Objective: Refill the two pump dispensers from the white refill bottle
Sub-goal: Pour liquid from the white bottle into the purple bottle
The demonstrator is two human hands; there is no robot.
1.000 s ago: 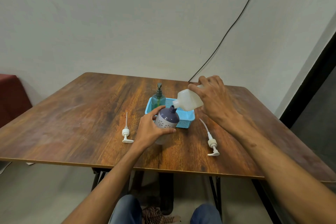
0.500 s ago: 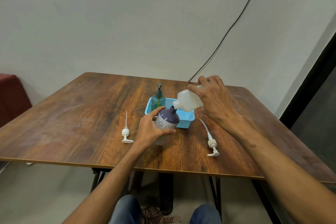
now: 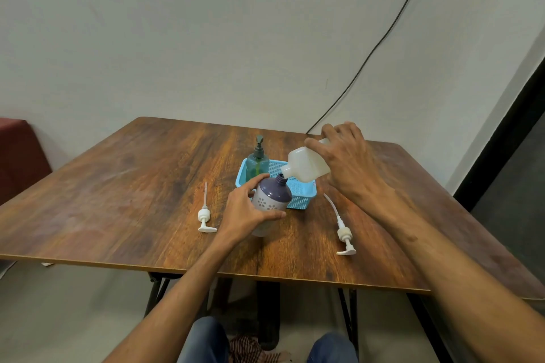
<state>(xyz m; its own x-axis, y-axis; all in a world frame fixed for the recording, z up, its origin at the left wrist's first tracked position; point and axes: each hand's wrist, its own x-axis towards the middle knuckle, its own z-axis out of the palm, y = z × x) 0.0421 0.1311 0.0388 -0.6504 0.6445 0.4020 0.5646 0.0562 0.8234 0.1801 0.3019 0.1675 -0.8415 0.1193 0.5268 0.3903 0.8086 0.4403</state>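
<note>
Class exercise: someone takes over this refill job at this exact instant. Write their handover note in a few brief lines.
Left hand: holds the purple dispenser on the table.
Right hand: tips the white refill bottle, spout at the purple neck.
Two white pumps lie loose on the table.
Green dispenser stands in the blue basket, pump on.
Done: purple opened. Left: finish pouring, refit pumps; fill levels cannot be judged.

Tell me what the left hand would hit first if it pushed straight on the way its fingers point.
Probably the light blue plastic basket, just beyond the purple-topped dispenser bottle that the left hand grips; depth is unclear.
</note>
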